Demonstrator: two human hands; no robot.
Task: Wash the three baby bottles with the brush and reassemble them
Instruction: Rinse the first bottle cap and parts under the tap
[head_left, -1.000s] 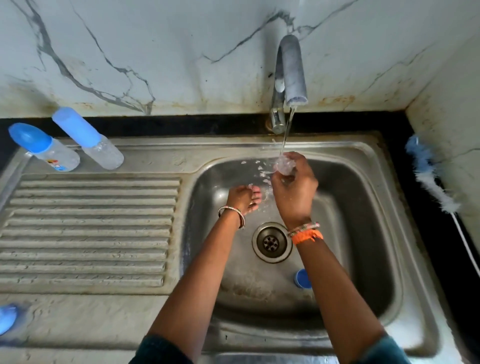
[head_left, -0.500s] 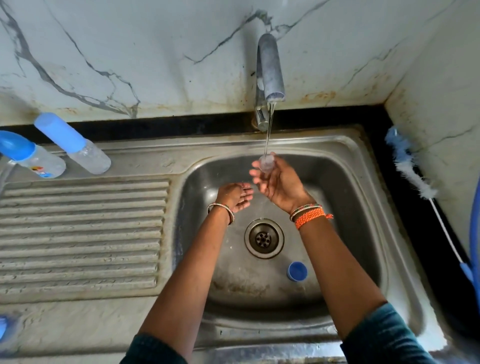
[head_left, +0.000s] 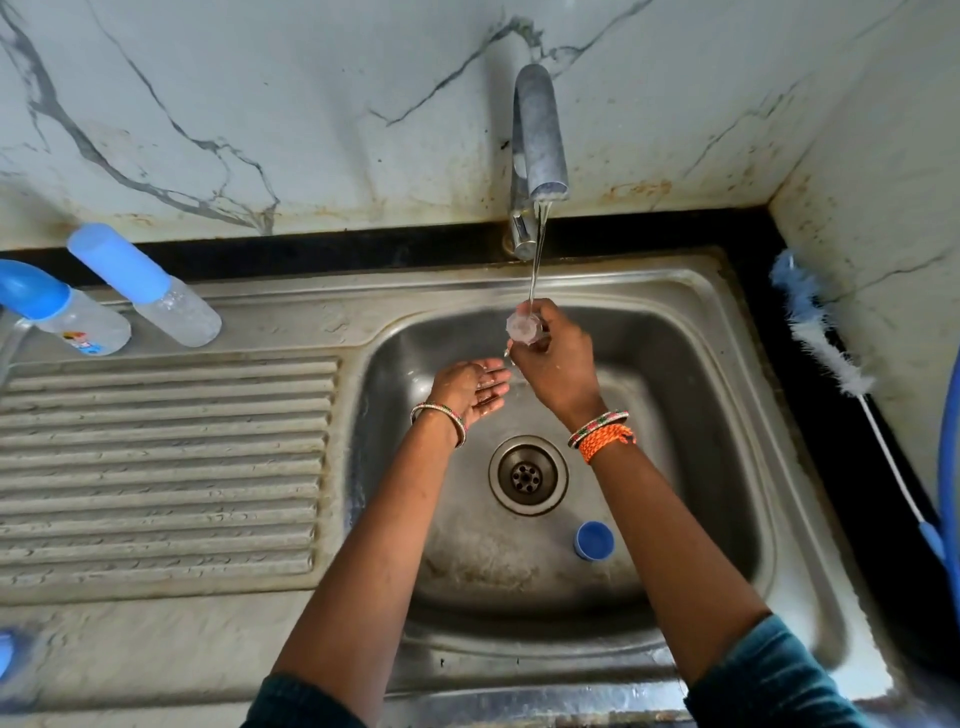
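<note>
My right hand (head_left: 553, 358) holds a small clear teat (head_left: 523, 326) up under the water running from the tap (head_left: 537, 140). Just left of it and lower, my left hand (head_left: 470, 387) lies flat with the palm up and holds nothing. A blue ring cap (head_left: 594, 540) rests on the sink floor, right of the drain (head_left: 527, 475). Two capped bottles (head_left: 150, 288) (head_left: 62, 312) lie side by side at the back left of the drainboard. The blue and white bottle brush (head_left: 821, 332) lies on the black counter at the right.
The steel sink basin (head_left: 691, 395) has a ribbed drainboard (head_left: 161, 462) to its left. A blue object (head_left: 5, 649) shows at the lower left edge. A blue hose (head_left: 948, 467) curves along the right edge. The marble wall stands close behind the tap.
My right hand has turned over, so the teat now sits on top of its fingers under the stream. My left hand has uncurled to a flat, palm-up pose.
</note>
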